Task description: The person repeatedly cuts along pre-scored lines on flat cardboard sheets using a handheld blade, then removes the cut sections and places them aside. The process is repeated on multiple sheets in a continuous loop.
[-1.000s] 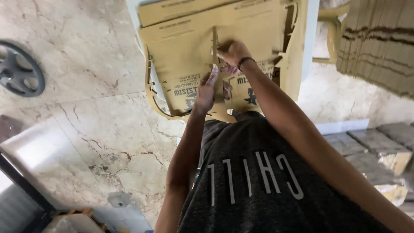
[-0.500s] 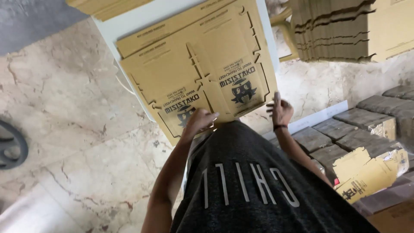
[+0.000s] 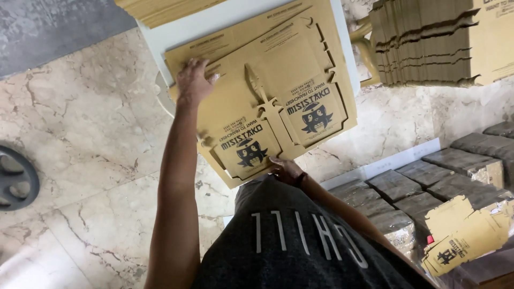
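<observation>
Fingers (image 3: pixel 199 69) spread flat on cardboard blank (image 3: pixel 267 91)

Cream marble floor (image 3: pixel 80 144) with brown veining is reflecting soft daylight. Grey patch (image 3: pixel 48 27) is lying at upper left. Dark round wheel-like object (image 3: pixel 16 179) is sitting at left edge. Stacked flat cardboard (image 3: pixel 428 43) is filling upper right; wrapped grey bundles (image 3: pixel 460 160) are lining the right.

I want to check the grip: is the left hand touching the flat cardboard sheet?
Touching. The head view shows the left hand lying palm down on the far left part of the flat cardboard sheet, with no gap visible.
</observation>
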